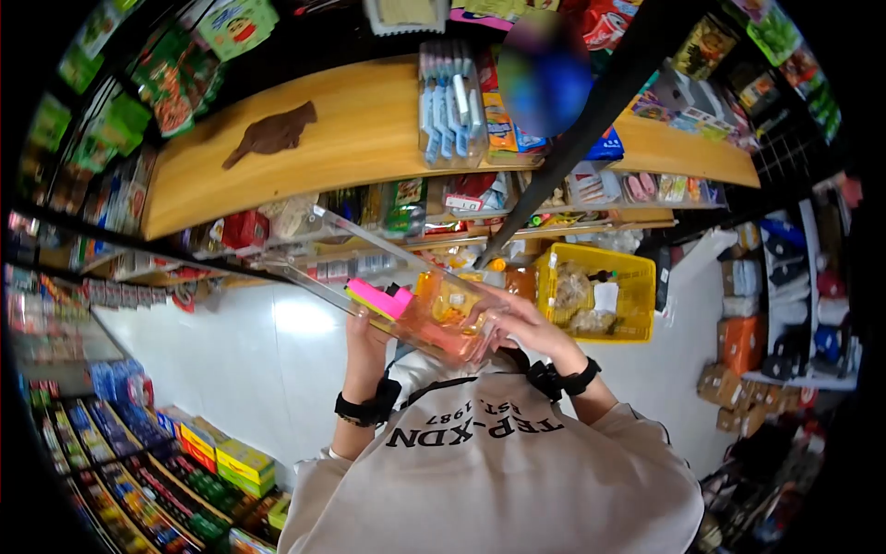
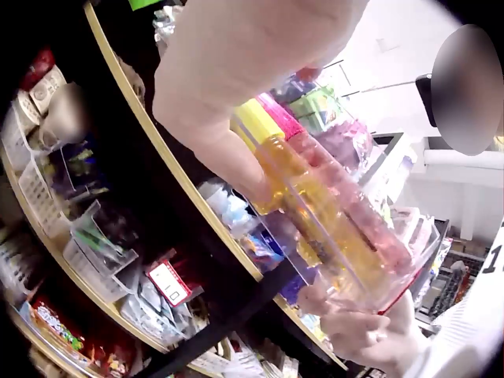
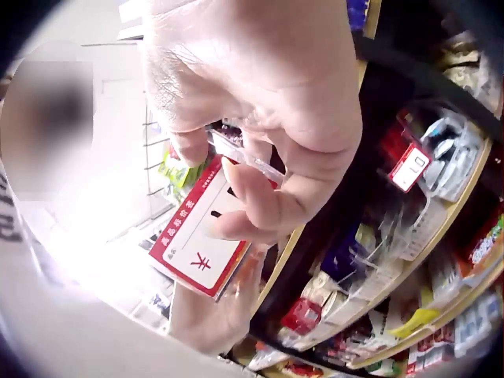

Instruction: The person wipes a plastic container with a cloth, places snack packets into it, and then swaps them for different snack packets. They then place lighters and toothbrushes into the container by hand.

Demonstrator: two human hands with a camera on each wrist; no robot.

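A clear plastic box [image 1: 415, 319] is held tilted between both hands, with pink- and yellow-capped bottles of orange and pink contents inside. My left hand [image 1: 367, 346] grips its end by the caps; in the left wrist view that hand [image 2: 236, 94] is beside the yellow cap [image 2: 258, 124]. At the opposite end my right hand [image 1: 535, 332] has its fingers curled on the box. The right wrist view shows this hand [image 3: 260, 102] with fingertips at a red-and-white price label [image 3: 201, 236] on that end, and the left hand [image 3: 209, 319] behind.
A wooden shelf [image 1: 360, 115] carries a blue-and-clear container [image 1: 452, 111] and snack packs, with goods on lower tiers. A yellow basket [image 1: 641, 300] with bags stands on the floor. A dark post [image 1: 591, 120] crosses in front of the shelf. Boxed goods [image 1: 221, 457] are at lower left.
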